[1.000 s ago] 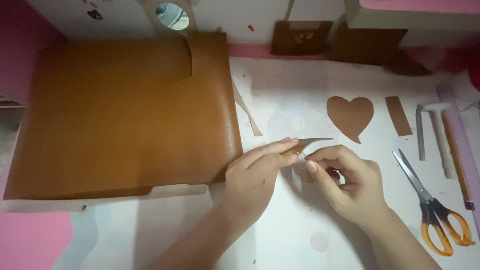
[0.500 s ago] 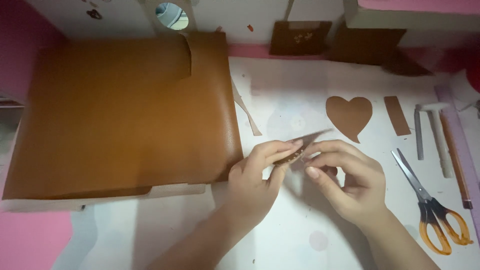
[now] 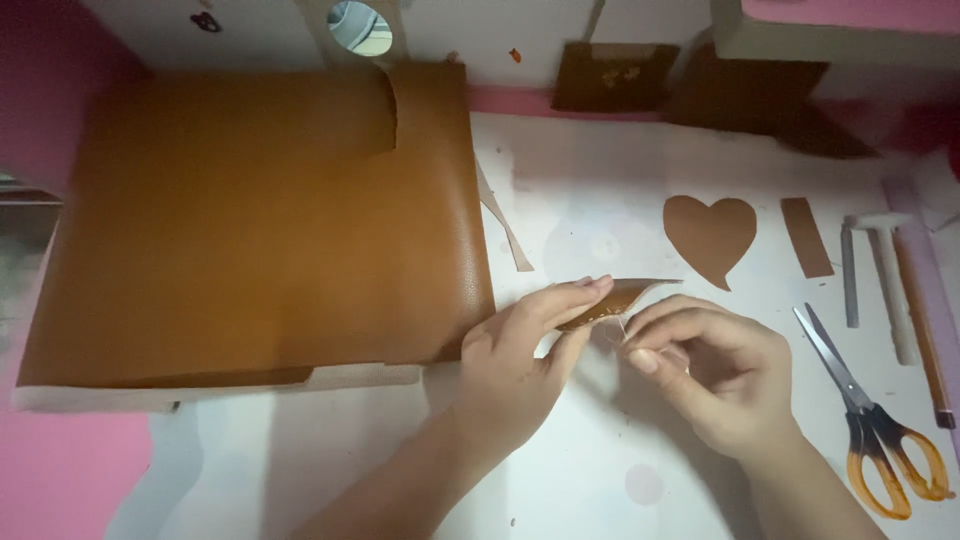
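Left hand [image 3: 520,360] pinches small leather piece [image 3: 615,298]; right hand [image 3: 715,375], fingers curled, grips its edge. Leather sheet [image 3: 260,220], heart cutout [image 3: 712,235], scissors [image 3: 870,410] on tabletop [image 3: 600,200].

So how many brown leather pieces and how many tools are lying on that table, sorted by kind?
Large brown sheet: 1
Heart cut-out: 1
Small brown rectangle: 1
Thin offcut strip: 1
Small folded piece, pinched by the left hand and right hand: 1
Scissors: 1
Stick-like tools at the right edge: 3
Total: 9
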